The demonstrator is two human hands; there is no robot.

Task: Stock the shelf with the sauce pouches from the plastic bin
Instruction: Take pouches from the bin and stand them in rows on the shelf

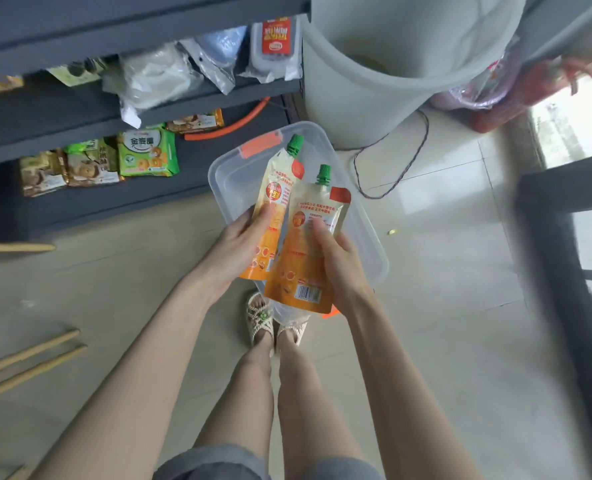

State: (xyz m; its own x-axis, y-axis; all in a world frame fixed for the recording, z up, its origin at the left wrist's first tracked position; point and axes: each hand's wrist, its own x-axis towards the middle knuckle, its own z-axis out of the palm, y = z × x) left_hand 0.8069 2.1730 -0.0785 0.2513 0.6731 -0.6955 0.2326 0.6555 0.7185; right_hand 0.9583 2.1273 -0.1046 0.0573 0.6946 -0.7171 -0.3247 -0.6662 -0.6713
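Note:
I hold two orange sauce pouches with green caps above a clear plastic bin [234, 174] that sits on the floor. My left hand [239, 245] grips the left pouch [278, 188] near its lower half, thumb across the front. My right hand [339, 263] grips the right pouch [305, 247], which overlaps the left one and shows a barcode at the bottom. The bin has orange latches and looks bare inside where I can see it. The grey shelf [80, 126] stands to the upper left.
Snack packets [148, 152] lie on the bottom shelf, white bags [156, 76] and a red-labelled box [276, 38] on the one above. A large white bucket [391, 74] stands behind the bin, with a cable [401, 168] on the tiles. Wooden sticks [28, 362] lie at left.

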